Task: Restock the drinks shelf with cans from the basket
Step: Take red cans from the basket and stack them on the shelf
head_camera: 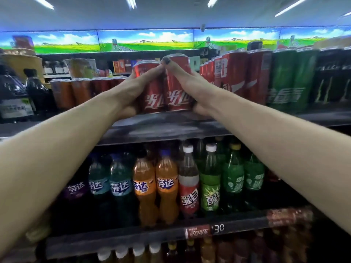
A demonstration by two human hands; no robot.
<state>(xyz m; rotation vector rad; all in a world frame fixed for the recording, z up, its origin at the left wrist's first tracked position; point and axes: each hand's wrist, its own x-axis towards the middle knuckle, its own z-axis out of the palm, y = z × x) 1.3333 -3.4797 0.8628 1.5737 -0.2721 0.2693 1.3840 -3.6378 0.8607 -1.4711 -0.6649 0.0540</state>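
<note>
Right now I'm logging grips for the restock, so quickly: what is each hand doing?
Left hand: holds the left red can, fingers wrapped round it.
Right hand: holds the right red can, fingers wrapped round it.

bottom-row bottles [171, 251] cut off, price strip [288, 217] blurred
</note>
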